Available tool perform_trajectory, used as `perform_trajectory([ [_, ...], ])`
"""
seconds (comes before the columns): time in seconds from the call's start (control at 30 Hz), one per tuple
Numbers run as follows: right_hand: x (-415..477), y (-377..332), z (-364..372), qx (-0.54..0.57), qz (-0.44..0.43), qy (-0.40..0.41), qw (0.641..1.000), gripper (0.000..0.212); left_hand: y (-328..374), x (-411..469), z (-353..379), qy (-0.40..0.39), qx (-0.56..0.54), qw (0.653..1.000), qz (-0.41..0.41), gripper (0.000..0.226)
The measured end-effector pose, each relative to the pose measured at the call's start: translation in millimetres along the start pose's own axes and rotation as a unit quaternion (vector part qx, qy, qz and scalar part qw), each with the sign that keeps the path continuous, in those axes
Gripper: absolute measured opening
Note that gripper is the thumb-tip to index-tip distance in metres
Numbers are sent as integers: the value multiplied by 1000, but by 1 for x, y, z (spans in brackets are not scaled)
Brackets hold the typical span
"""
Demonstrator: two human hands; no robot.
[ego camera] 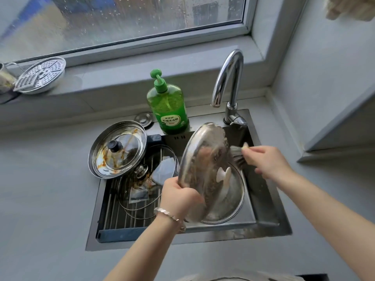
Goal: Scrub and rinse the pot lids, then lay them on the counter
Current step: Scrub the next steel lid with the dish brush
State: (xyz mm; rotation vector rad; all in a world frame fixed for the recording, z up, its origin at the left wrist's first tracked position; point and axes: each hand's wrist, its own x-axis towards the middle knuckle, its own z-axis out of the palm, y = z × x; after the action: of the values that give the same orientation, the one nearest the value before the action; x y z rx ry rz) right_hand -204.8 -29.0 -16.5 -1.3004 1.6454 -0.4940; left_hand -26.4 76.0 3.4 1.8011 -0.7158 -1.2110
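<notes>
Scrub step. Left hand (pixel 180 196) grips steel lid (pixel 205 157) by low rim, tilted over sink (pixel 263 199), right side. Right hand (pixel 265 161) curled round brush (pixel 237 156), bristles on lid. Dirty lid (pixel 121 153) waits at sink's back-left corner. Next, likely: rinse under tap (pixel 236 82); needs water on.

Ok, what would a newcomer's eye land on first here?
The big steel lid tilted over the sink: the left hand grips its lower edge, the right hand holds a brush against it. Then the bright green soap bottle behind the sink, and a brown-stained lid at its left rim.
</notes>
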Motion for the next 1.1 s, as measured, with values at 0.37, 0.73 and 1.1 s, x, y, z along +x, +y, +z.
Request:
perform_trajectory([
  [0.37,-7,8,-28,255,151,-26,955,20,-40,18,41,-150,486,777,372,8],
  [0.73,2,32,-34,221,73,-51,971,25,-38,53,-46,-33,102,989,-102,83],
  [1.1,-3,20,-29,-178,-91,-23,980,32,-26,17,-45,-195,-71,949,-238,44],
])
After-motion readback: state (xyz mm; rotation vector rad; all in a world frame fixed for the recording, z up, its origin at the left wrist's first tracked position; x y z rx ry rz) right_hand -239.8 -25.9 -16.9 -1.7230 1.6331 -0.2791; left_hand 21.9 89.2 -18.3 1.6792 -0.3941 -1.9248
